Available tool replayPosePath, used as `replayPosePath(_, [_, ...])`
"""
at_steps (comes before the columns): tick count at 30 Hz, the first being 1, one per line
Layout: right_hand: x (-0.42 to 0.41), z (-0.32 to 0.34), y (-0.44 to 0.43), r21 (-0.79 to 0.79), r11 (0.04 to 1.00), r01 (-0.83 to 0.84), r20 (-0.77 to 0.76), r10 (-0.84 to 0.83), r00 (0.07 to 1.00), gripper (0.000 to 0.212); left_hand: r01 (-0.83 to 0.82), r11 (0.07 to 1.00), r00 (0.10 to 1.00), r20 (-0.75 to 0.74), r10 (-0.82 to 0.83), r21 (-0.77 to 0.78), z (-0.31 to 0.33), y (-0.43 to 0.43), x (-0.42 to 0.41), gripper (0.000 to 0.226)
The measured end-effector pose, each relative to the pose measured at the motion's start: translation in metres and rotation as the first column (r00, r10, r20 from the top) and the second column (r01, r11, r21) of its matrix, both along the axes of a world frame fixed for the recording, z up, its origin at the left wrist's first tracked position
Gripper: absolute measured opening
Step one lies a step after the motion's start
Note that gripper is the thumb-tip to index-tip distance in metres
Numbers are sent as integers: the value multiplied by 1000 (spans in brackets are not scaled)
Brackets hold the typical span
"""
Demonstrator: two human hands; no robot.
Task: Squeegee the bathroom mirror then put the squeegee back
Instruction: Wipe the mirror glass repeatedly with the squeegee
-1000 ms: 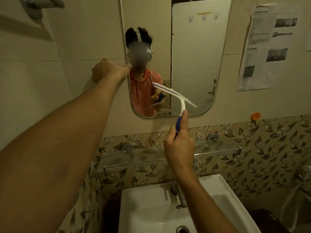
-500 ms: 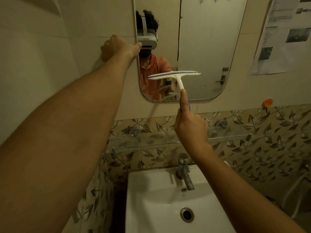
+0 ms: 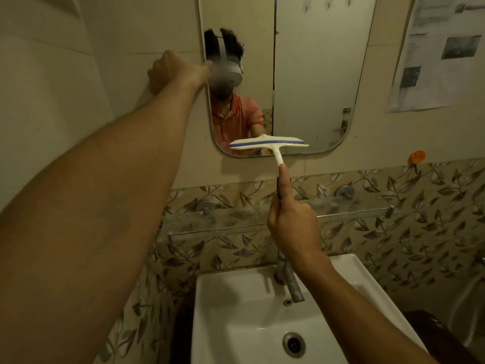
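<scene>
Hands first, from the left of the frame: the left hand (image 3: 175, 72) reaches up to the upper left, fingers curled, thumb tip at the left edge of the mirror (image 3: 315, 74), the same spot it held a second ago and half a second ago; whether it actually grips that edge cannot be told. The mirror fills the upper centre. The squeegee (image 3: 270, 144) now lies across its bottom edge, in the centre of the frame, with the white-and-blue blade about level. Half a second ago the blade sat clearly higher on the glass, and a second ago it was tilted, right end down. Just below, the right hand (image 3: 294, 222) grips the squeegee's handle, fingers wrapped round the blue part and the index finger stretched up along the white stem. Behind that hand a glass shelf (image 3: 236, 219) runs along the leaf-patterned tiles. Lower centre, the white sink (image 3: 236, 298) carries a metal tap (image 3: 288, 279), partly hidden by the right forearm. Further right an orange hook (image 3: 417, 156) sticks to the wall, and printed papers (image 3: 441, 53) hang in the upper right corner.
</scene>
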State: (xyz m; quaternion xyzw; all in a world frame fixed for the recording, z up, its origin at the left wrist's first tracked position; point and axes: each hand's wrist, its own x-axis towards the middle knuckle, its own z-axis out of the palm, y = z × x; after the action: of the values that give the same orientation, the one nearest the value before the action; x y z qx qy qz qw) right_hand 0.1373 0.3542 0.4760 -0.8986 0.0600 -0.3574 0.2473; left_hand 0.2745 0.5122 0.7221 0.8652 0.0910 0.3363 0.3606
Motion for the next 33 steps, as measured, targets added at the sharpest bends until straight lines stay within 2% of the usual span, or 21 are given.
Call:
replayPosePath(3, [-9,38,5,21,999,-30,83,29,996,74,27,999,999,-25,-27,-20,3,0,-5,69])
replayPosePath(5, [-10,71,9,-48,999,-19,87,23,996,74,36,999,999,-23,-36,-17,4,0,-9,69])
replayPosePath(10, [-6,120,10,-145,989,7,-81,-19,997,75,41,999,998,-36,-42,-20,5,0,-14,71])
replayPosePath(13, [-6,105,9,-150,988,35,-92,-49,995,75,39,999,999,-25,-39,-10,3,-1,-13,72])
replayPosePath(20, [-11,17,1,-110,992,69,-128,-83,988,79,25,1000,1000,-10,-25,-16,1,2,-5,74])
replayPosePath(26, [-10,7,-4,-113,991,66,-150,-82,985,78,36,999,999,-13,-36,-17,2,1,-7,75])
replayPosePath(29, [-14,17,-3,-173,984,40,-105,-59,993,77,36,999,999,-26,-37,-22,3,3,-7,81])
replayPosePath(33, [-8,48,4,-377,924,-58,-19,55,998,75,42,999,999,-32,-42,-13,4,4,-5,79])
